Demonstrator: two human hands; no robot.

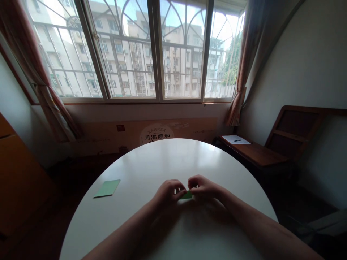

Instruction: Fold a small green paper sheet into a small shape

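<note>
A small piece of green paper (186, 195) is held between my two hands, just above the round white table (130, 224). My left hand (171, 191) pinches its left side between thumb and fingers. On the right side, my right hand (200, 186) has its fingers curled and closed on the paper's edge. Most of the paper is hidden behind my fingers, so whether it is folded is hard to see. Farther left on the table lies a flat stack of light green square paper (107, 188), apart from both hands.
A brown wooden chair (273, 157) stands beyond the table on the right, bearing a white sheet (235, 139) with a dark pen on it. A barred window (158, 54) with curtains (240, 97) fills the far wall. An orange-brown cabinet (18, 180) is at the left.
</note>
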